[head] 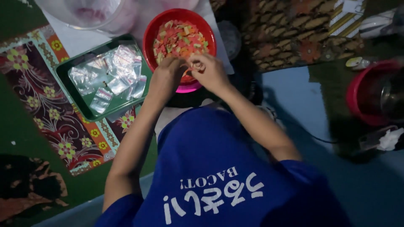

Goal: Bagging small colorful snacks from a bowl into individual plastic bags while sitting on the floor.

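Observation:
A red bowl (150,31) full of small orange, red, green and pale snack pieces (179,38) sits on a pink base (188,87) in front of me. Both hands meet over its near rim. My left hand (166,75) is curled with its knuckles up, and whatever is inside it is hidden. My right hand (209,72) touches it from the right, its fingers pinched on a few small snack pieces. My blue shirt (219,168) fills the lower part of the view.
A green tray (67,86) with several small clear plastic bags (110,75) lies to the left on a flowered mat (38,101). A clear container (90,14) stands at the top left. A red tub (364,98) is at the right, with patterned cloth (294,33) behind it.

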